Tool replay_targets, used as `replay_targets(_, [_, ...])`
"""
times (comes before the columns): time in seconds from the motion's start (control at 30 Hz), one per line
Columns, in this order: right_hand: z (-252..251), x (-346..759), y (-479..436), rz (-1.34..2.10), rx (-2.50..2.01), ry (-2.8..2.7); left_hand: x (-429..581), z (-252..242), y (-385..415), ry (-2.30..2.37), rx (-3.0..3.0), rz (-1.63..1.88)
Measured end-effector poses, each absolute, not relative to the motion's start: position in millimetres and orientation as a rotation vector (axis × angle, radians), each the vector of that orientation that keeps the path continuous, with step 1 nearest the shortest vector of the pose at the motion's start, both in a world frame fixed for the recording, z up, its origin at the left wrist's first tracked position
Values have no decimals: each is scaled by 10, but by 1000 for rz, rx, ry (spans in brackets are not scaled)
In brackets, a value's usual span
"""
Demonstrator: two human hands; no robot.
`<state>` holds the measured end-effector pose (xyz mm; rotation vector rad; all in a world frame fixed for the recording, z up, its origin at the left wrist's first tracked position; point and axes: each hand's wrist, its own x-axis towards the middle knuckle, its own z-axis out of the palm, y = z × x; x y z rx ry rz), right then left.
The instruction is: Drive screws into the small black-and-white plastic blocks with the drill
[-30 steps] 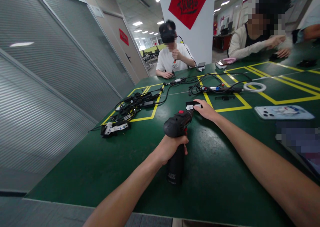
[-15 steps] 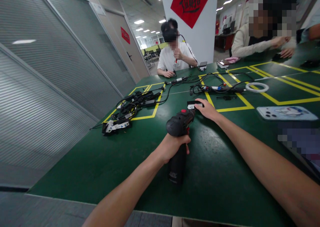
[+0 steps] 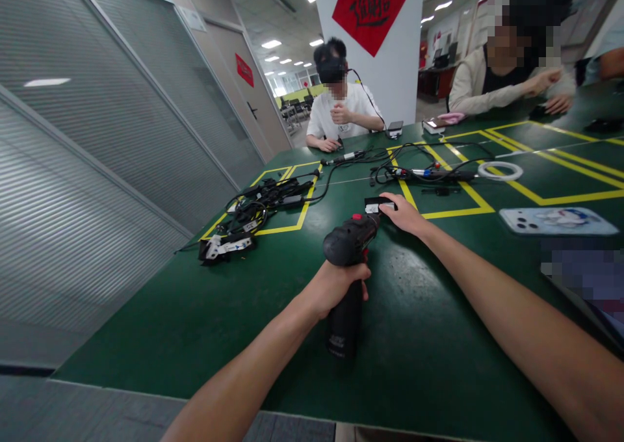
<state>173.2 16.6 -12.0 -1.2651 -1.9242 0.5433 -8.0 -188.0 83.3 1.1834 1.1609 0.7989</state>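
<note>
My left hand (image 3: 341, 286) is wrapped round the grip of a black cordless drill (image 3: 344, 242) with a red switch on top. The drill's front end points away from me and reaches a small black block (image 3: 372, 205) with a white label. My right hand (image 3: 400, 213) grips the right end of this block with its fingertips, on the green table (image 3: 273, 325). Where the drill's tip meets the block is too small to make out.
Tangled black cables (image 3: 273, 198) lie at the left, with a black-and-white part (image 3: 227, 247) in front. Beyond my right hand are more cables, a screwdriver-like tool (image 3: 429, 173) and a white ring (image 3: 500, 171). A phone (image 3: 558, 221) lies right. Two people sit across.
My hands, the drill and the block are nearly unmoved. Across the table, the seated person in white has lowered a raised hand from near the chin.
</note>
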Motion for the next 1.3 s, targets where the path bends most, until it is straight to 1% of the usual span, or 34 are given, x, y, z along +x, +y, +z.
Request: replay_targets(1.3, [-136,1750,190,572,-1232,-1949,-73,829,-1881,1152,1153,793])
